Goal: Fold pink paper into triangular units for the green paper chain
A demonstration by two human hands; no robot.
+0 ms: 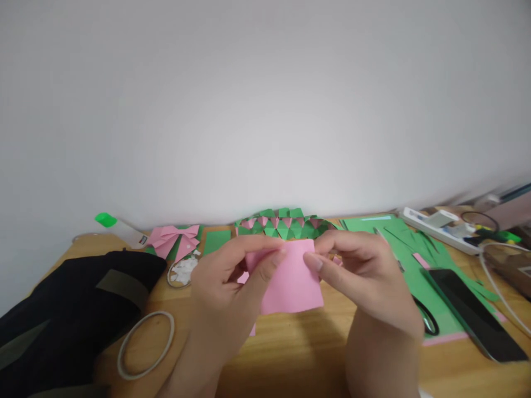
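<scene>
Both of my hands hold a small pink paper square (292,282) above the wooden table (298,348). My left hand (232,282) pinches its upper left edge between thumb and fingers. My right hand (357,271) pinches the upper right edge the same way. Just behind the paper lies a ring of folded green and pink paper pieces (284,223), partly hidden by my fingers.
A pink paper bow (173,239) and a green-capped glue bottle (120,228) lie at the back left. A black bag (70,315) and a tape ring (145,344) sit at the left. Green paper sheets (398,243), scissors (427,319), a phone (477,315) and a power strip (440,226) are on the right.
</scene>
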